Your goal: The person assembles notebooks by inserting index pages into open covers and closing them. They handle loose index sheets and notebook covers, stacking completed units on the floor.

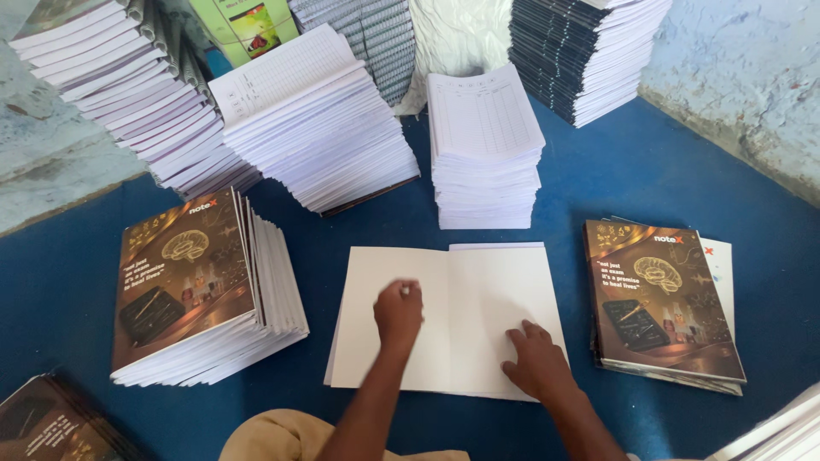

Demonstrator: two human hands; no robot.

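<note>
Hands are seen from the head camera, both resting on an open white sheet (444,320) that lies flat on the blue floor (359,427), straight ahead of the person. The sheet's long axis runs left to right, and a centre fold runs away from the person. The left hand (399,312) is closed into a fist and pressed just left of that fold; something small seems to be pinched in it, but what it is cannot be told. The right hand (536,360) is laid open and flat on the right half, near the lower edge. The fold is nearer to the left hand.

Left of the sheet, well apart, a tall stack of brown-covered notebooks (201,290) is seen; a low stack of the same covers (662,303) lies just beside the sheet on the right. Beyond it, stacks of ruled white pages (487,149) are set against a pale, worn wall (743,77), with dark-edged stacks (581,51) further back.
</note>
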